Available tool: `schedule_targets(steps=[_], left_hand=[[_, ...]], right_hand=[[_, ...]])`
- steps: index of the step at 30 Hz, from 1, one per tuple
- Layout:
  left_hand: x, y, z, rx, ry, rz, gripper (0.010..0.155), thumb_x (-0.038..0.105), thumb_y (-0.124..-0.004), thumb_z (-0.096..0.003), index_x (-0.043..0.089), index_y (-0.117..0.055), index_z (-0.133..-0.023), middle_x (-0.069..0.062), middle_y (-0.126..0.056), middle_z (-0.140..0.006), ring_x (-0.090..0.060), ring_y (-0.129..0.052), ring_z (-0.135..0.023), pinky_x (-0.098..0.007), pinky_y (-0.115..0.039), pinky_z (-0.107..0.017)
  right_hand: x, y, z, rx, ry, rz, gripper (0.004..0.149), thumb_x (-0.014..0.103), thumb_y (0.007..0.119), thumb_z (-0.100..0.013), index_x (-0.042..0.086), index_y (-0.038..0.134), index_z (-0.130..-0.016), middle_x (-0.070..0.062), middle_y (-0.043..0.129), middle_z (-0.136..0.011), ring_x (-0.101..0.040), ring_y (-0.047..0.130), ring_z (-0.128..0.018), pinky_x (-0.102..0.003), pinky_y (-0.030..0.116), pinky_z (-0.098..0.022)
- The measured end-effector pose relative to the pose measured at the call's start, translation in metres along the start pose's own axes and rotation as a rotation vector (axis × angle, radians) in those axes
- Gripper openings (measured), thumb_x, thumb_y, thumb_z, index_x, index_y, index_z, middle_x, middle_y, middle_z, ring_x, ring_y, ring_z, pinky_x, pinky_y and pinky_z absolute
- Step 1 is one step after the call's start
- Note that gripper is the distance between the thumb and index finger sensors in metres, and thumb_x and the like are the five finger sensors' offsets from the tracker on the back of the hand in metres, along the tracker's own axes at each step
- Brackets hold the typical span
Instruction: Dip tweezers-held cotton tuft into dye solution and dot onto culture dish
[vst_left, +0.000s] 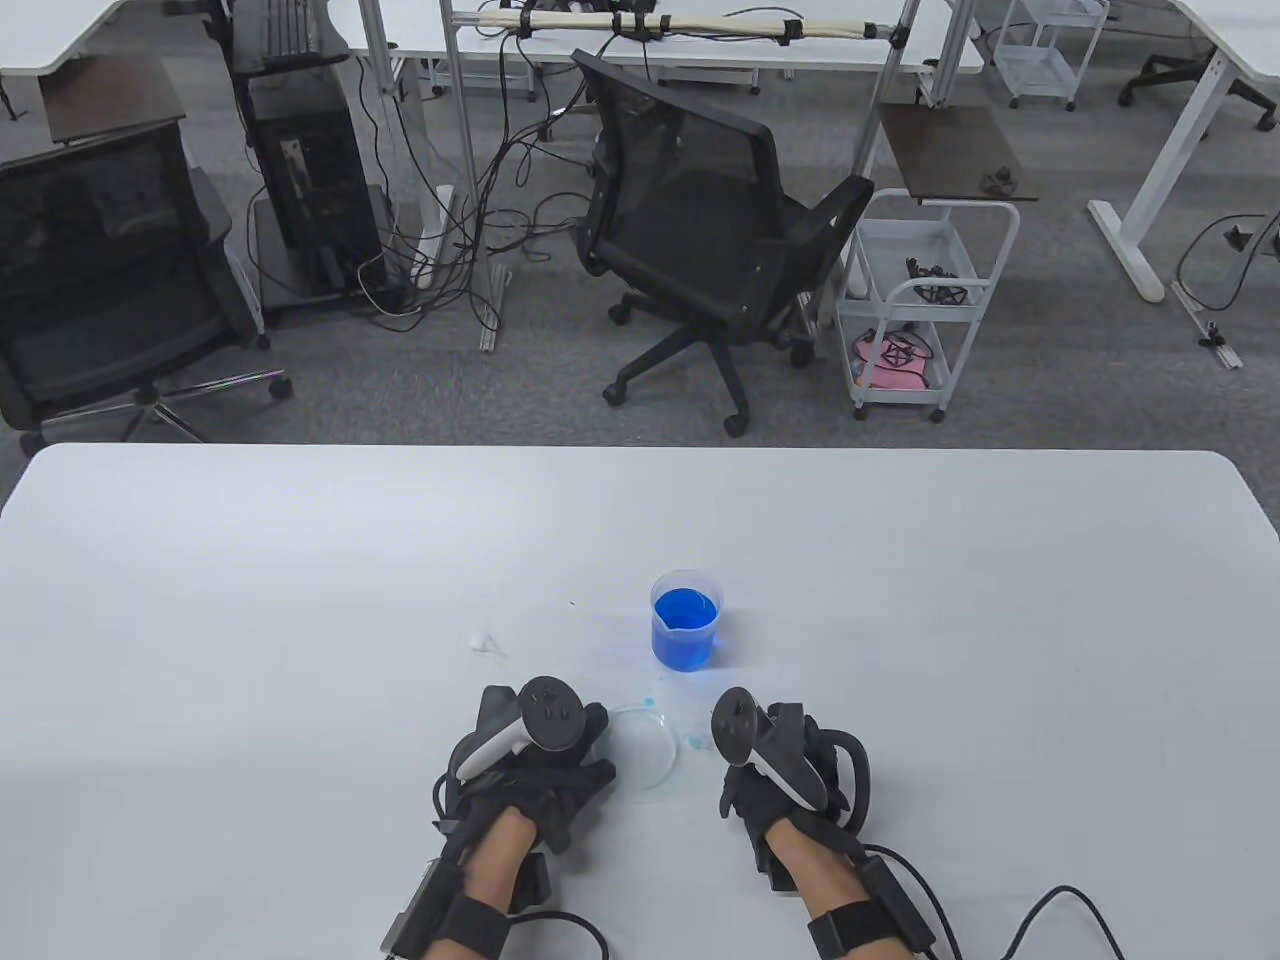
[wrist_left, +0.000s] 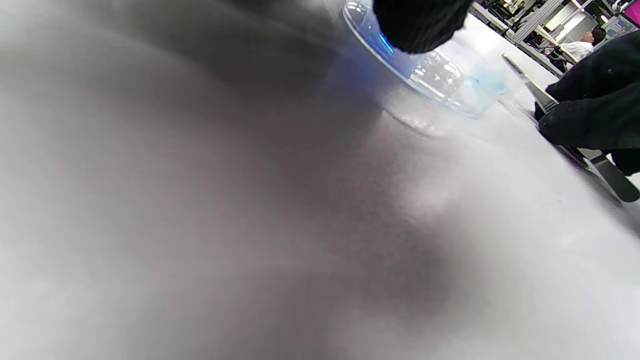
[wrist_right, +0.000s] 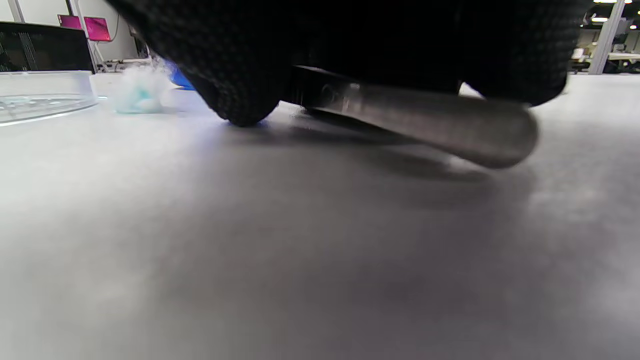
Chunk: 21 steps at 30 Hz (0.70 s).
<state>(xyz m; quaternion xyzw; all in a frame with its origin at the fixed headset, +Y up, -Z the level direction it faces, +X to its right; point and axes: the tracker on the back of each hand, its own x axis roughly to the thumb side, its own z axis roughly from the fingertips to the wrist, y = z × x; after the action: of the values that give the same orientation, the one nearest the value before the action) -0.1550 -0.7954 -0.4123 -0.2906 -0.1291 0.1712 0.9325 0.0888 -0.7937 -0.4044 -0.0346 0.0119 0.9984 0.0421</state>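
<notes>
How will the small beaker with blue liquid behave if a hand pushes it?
The beaker looks like thin clear plastic, so probably light. It is more than half full of blue liquid, so a quick push might slosh or spill it. It stands upright on the smooth table, so it would likely slide.

Left hand (vst_left: 535, 765) low, fingers spread flat; right hand (vst_left: 765, 770) low, fingers curled, gripping

One beaker (vst_left: 686, 620), one dish (vst_left: 645, 745), one tweezers (wrist_right: 415, 112), two cotton tufts (vst_left: 484, 640) (one blue-stained (wrist_right: 137, 92))
</notes>
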Motion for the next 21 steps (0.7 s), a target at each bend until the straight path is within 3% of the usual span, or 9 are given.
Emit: schedule_targets(steps=[12,17,21], left_hand=[[-0.002,0.003,0.002,0.045,-0.05,0.021,0.068,0.046,-0.063,-0.0627,0.024,-0.026,-0.115,-0.024,-0.014,-0.122,-0.052,-0.012,-0.105,-0.076,-0.018,-0.067],[0.0,0.019,0.021,0.184,-0.097,0.035,0.068,0.044,-0.065,-0.0625,0.019,-0.03,-0.115,-0.025,-0.015,-0.121,-0.053,-0.015,-0.104,-0.075,-0.02,-0.067],[-0.002,0.037,0.044,0.287,-0.109,0.036,0.064,0.041,-0.066,-0.0622,0.014,-0.04,-0.114,-0.026,-0.022,-0.121,-0.054,-0.018,-0.104,-0.075,-0.021,-0.067]], right_hand=[[-0.014,-0.006,0.002,0.039,0.016,-0.11,0.058,0.039,0.085,-0.04,0.005,0.08,-0.087,-0.027,0.076,-0.091,-0.033,0.09,-0.063,-0.048,0.085,-0.04],[-0.027,-0.034,0.008,-0.073,0.018,-0.189,0.061,0.038,0.084,-0.041,0.007,0.074,-0.092,-0.027,0.068,-0.098,-0.04,0.086,-0.072,-0.055,0.08,-0.048],[-0.041,-0.059,0.014,-0.192,0.017,-0.266,0.063,0.038,0.084,-0.041,0.008,0.07,-0.095,-0.027,0.058,-0.103,-0.045,0.075,-0.083,-0.064,0.067,-0.058]])
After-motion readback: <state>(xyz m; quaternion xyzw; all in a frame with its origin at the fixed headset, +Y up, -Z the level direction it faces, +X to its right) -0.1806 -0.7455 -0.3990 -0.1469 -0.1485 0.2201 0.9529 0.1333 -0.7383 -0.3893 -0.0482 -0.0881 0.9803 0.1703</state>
